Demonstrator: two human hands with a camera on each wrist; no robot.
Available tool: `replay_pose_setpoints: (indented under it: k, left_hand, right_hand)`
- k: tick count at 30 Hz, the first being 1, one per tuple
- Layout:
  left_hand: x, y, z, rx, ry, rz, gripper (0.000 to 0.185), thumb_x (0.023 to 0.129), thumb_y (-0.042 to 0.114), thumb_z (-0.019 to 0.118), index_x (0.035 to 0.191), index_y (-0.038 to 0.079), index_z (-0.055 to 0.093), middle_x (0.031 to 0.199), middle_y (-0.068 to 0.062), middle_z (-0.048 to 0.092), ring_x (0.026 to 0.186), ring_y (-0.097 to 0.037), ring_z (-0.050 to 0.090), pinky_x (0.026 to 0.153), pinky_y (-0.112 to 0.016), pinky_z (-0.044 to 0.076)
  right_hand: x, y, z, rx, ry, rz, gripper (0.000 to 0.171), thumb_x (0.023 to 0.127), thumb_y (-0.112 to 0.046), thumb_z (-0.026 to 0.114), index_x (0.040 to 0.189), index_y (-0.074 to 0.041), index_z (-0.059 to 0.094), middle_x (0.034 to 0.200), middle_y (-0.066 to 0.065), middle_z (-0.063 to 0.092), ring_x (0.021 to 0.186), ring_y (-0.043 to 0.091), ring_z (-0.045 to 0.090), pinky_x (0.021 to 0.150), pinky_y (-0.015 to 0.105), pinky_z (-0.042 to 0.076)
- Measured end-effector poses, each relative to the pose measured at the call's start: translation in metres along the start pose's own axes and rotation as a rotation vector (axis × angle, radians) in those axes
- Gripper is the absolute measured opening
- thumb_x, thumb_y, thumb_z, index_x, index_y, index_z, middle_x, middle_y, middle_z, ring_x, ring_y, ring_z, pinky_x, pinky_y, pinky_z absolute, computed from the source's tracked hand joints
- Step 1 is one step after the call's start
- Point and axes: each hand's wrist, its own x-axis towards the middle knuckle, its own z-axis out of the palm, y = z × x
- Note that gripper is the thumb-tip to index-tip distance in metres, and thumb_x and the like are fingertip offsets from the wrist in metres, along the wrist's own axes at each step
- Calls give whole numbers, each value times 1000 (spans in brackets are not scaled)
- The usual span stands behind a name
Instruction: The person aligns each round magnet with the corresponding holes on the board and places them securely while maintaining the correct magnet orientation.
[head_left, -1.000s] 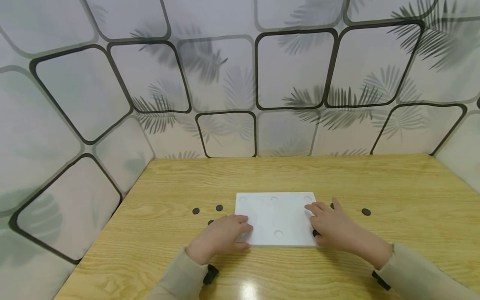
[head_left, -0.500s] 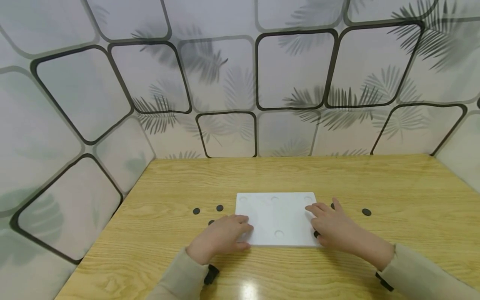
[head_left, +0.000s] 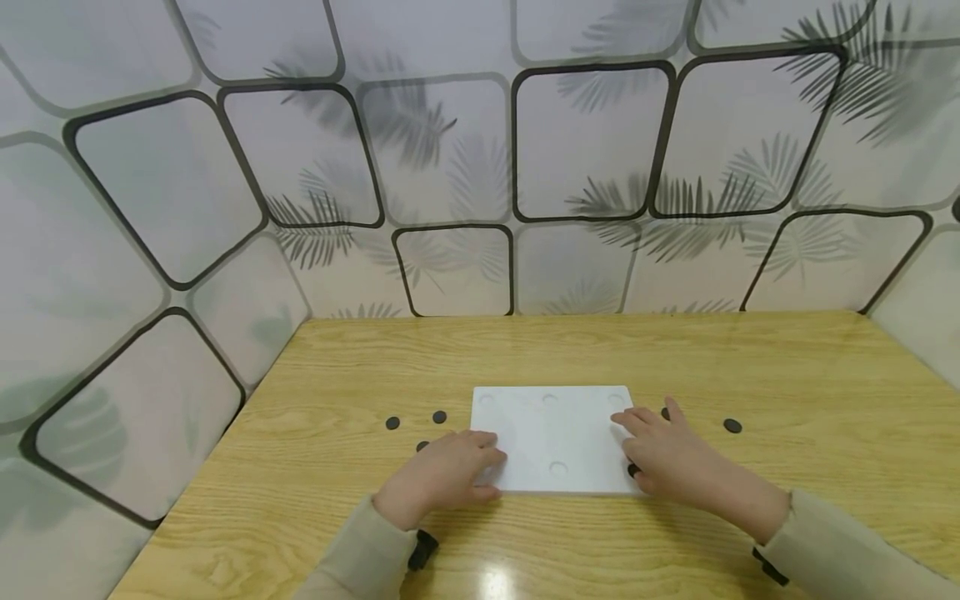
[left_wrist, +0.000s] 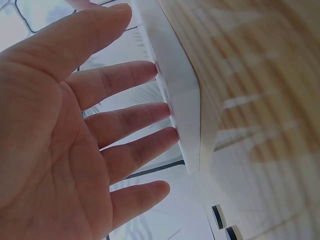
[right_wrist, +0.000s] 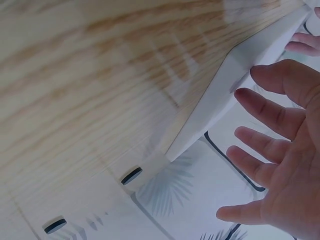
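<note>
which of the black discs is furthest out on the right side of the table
The black disc lying alone on the bare wood, well right of the right hand. The other right-side discs sit against that hand, beside the white board.

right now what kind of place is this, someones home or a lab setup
Probably a staged recording booth rather than a home: a bare wooden table boxed in by printed panel walls, with only a white board and small black discs laid out. Both hands, left hand and right hand, rest at the board's edges.
</note>
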Motion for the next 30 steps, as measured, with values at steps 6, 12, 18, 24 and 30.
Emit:
replay_pose_setpoints:
  k: [6,12,18,24,30]
  left_hand:
    - [0,0,0,11,-2,3,39,81,37,62,113,14,60,122,-7,51,112,-21,47,94,-33,38]
    - [0,1,0,12,-9,-1,39,81,38,62,113,15,60,122,-6,51,112,-20,46,93,-31,38]
    - [0,1,1,7,-11,0,39,81,38,62,113,15,60,122,-5,52,112,-19,47,93,-31,38]
    - [0,1,1,3,-11,1,38,81,37,62,113,15,60,121,-5,52,112,-19,47,93,-31,38]
    - [1,1,0,1,-17,-6,39,82,37,62,113,15,60,122,-5,51,112,-19,46,93,-32,38]
  right_hand:
    - [-2,3,1,11,31,-9,30,67,-17,75,56,-20,47,120,16,48,111,36,42,83,71,22]
    - [-3,8,2,6,46,-10,26,65,-22,77,62,-19,51,118,16,48,109,35,42,81,71,22]
    - [-4,17,6,1,94,20,23,62,-21,77,67,-18,55,115,15,50,106,34,45,80,71,23]
    - [-6,23,7,27,113,45,21,63,-21,77,69,-18,57,116,15,50,106,35,44,81,71,22]
    - [-8,26,8,19,120,64,20,64,-23,77,68,-20,57,115,14,51,105,34,45,81,72,22]
